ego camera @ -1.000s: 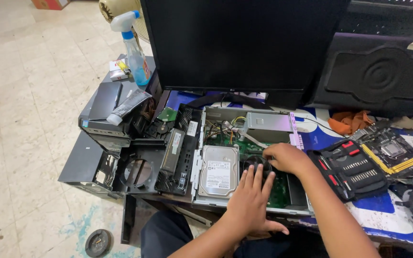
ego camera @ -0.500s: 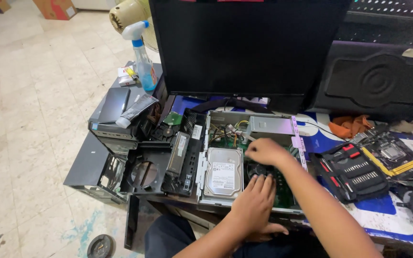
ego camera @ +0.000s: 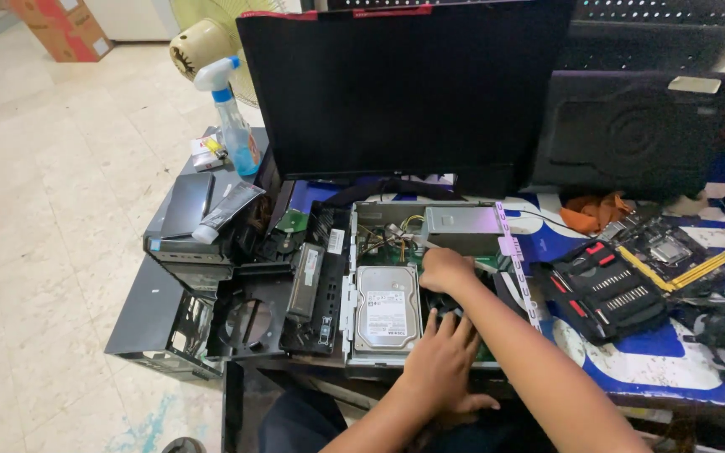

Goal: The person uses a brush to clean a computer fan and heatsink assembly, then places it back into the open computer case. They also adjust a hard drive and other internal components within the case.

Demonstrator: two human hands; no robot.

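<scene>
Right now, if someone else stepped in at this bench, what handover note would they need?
Left hand: flat on the open computer case, fingers beside the hard drive, holding nothing.
Right hand: reaching into the case near the silver power supply; its grip is hidden.
Done: case lies open, drive exposed.
Left: drive and power supply still sit inside. Screwdriver bit kit lies open to the right, untouched.

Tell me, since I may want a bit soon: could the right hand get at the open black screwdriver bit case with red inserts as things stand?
Probably yes. The right hand rests inside the open computer case, and the open black screwdriver bit case lies uncovered on the blue-and-white table just to its right, with nothing between them.
</scene>
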